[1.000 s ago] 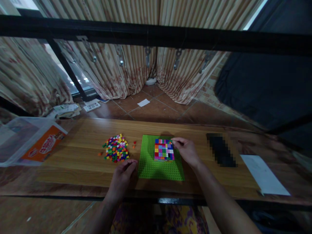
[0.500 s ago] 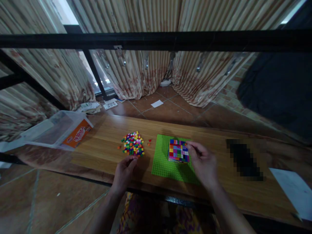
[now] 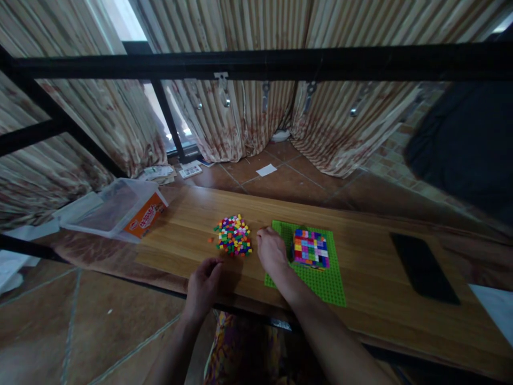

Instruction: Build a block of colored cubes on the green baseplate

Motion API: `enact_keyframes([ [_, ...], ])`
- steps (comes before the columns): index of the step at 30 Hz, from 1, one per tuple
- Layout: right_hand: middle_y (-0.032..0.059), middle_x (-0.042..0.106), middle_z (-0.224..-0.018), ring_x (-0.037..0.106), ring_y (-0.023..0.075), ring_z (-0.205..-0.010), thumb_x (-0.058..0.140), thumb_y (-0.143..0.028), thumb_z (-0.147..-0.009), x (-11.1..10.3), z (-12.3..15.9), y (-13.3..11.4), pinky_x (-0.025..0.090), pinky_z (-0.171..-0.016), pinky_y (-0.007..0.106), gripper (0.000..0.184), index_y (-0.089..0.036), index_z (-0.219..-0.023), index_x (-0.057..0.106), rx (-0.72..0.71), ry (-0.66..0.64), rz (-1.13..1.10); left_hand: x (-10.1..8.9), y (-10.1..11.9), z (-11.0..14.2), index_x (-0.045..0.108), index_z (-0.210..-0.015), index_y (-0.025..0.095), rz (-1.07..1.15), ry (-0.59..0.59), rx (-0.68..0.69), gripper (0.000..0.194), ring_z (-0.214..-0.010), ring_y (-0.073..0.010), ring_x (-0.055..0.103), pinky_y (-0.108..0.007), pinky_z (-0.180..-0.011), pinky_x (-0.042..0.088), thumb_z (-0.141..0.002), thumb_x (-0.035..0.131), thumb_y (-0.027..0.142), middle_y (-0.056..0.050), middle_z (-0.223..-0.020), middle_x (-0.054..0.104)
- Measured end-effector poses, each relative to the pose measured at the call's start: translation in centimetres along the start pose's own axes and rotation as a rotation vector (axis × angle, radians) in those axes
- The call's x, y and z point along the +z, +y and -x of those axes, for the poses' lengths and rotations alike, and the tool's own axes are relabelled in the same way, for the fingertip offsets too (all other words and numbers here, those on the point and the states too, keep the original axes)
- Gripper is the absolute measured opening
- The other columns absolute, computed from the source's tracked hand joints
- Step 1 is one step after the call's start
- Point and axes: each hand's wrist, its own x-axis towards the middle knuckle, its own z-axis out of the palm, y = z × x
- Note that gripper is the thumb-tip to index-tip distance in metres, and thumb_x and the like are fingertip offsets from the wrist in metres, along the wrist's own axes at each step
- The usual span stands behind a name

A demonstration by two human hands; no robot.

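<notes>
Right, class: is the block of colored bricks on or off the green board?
On: the block sits within the outline of the green board, whose studs show beside it.

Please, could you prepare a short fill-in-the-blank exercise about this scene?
The studded baseplate is ____.
The loose brick pile lies to the baseplate's ____.
The clear plastic bin has an ____ label.
The hand nearer the built block is the person's ____.

Missing words: green; left; orange; right.

Dim, daylight from window (image 3: 125, 20), soft blur
</notes>
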Motion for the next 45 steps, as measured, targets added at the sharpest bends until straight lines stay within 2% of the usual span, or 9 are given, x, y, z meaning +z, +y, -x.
enact_keyframes([
  [4,0.0084,0.066,-0.088,0.061,0.0199,-0.084,0.046,-0.013,-0.090,-1.0,1.1,-0.2,0.043,-0.074,0.029,0.023,-0.020,-0.082,0.067,-0.040,0.011,-0.087,-0.7,-0.3,-0.6,0.064,-0.088,0.016,0.004,0.006,-0.008,0.043,-0.055,-0.0113,0.049,-0.021,-0.052,0.037,-0.069,0.061,0.053,0.002,-0.062,0.057],
  [8,0.0041,0.067,-0.087,0.063,0.0177,-0.083,0.048,-0.020,-0.092,-4.3,4.8,0.7,0.046,-0.076,0.028,0.021,-0.023,-0.088,0.068,-0.104,0.107,-0.362,-1.0,-0.3,-1.4,0.064,-0.090,0.016,-0.062,0.057,0.021,0.043,-0.058,-0.0132,0.053,-0.022,-0.054,0.041,-0.069,0.059,0.053,0.000,-0.066,0.062],
  [10,0.0032,0.068,-0.088,0.064,0.0169,-0.083,0.048,-0.025,-0.092,-6.2,6.8,2.3,0.048,-0.075,0.028,0.021,-0.024,-0.093,0.069,-0.087,0.155,-0.484,-1.2,0.0,-2.0,0.065,-0.089,0.017,-0.130,0.099,0.062,0.037,-0.065,-0.0156,0.058,-0.023,-0.058,0.043,-0.071,0.058,0.048,-0.002,-0.072,0.066],
  [13,0.0042,0.070,-0.095,0.065,0.0188,-0.085,0.052,-0.033,-0.090,-8.5,8.9,6.1,0.049,-0.077,0.030,0.020,-0.024,-0.094,0.070,0.084,0.302,-0.524,-1.3,0.7,-3.1,0.066,-0.090,0.018,-0.296,0.182,0.094,0.029,-0.075,-0.0190,0.062,-0.025,-0.065,0.045,-0.074,0.055,0.040,-0.005,-0.081,0.069],
  [17,0.0066,0.073,-0.092,0.067,0.0229,-0.085,0.059,-0.039,-0.083,-9.9,8.6,10.8,0.051,-0.078,0.035,0.022,-0.021,-0.089,0.071,0.277,0.407,-0.500,-1.4,1.5,-5.1,0.066,-0.100,0.019,-0.512,0.271,0.084,0.033,-0.076,-0.0204,0.063,-0.027,-0.065,0.044,-0.079,0.051,0.039,-0.008,-0.087,0.070],
  [20,0.0081,0.074,-0.091,0.068,0.0242,-0.085,0.060,-0.039,-0.080,-10.1,7.1,12.1,0.051,-0.080,0.038,0.024,-0.019,-0.088,0.072,0.318,0.436,-0.492,-1.3,1.6,-6.5,0.066,-0.103,0.018,-0.631,0.318,0.123,0.035,-0.079,-0.0216,0.062,-0.029,-0.064,0.042,-0.081,0.050,0.039,-0.010,-0.092,0.069],
  [26,0.0079,0.075,-0.085,0.068,0.0234,-0.078,0.058,-0.040,-0.079,-9.4,5.1,12.0,0.051,-0.076,0.037,0.026,-0.019,-0.086,0.072,0.299,0.402,-0.411,-0.8,1.0,-7.2,0.066,-0.103,0.019,-0.775,0.346,0.208,0.032,-0.085,-0.0222,0.060,-0.029,-0.064,0.041,-0.083,0.048,0.036,-0.010,-0.105,0.066],
  [32,0.0070,0.075,-0.081,0.068,0.0228,-0.075,0.060,-0.042,-0.077,-9.2,4.9,12.0,0.050,-0.071,0.034,0.025,-0.020,-0.082,0.073,0.315,0.387,-0.384,-0.7,0.8,-6.9,0.067,-0.101,0.020,-0.765,0.339,0.224,0.030,-0.085,-0.0211,0.060,-0.028,-0.065,0.040,-0.083,0.047,0.034,-0.009,-0.105,0.066],
  [45,0.0082,0.075,-0.084,0.068,0.0231,-0.079,0.063,-0.038,-0.073,-8.6,4.7,13.2,0.051,-0.078,0.038,0.025,-0.018,-0.083,0.073,0.355,0.401,-0.622,-0.6,0.8,-6.9,0.067,-0.098,0.019,-0.747,0.337,0.232,0.028,-0.088,-0.0213,0.061,-0.028,-0.069,0.041,-0.083,0.048,0.033,-0.009,-0.104,0.066],
])
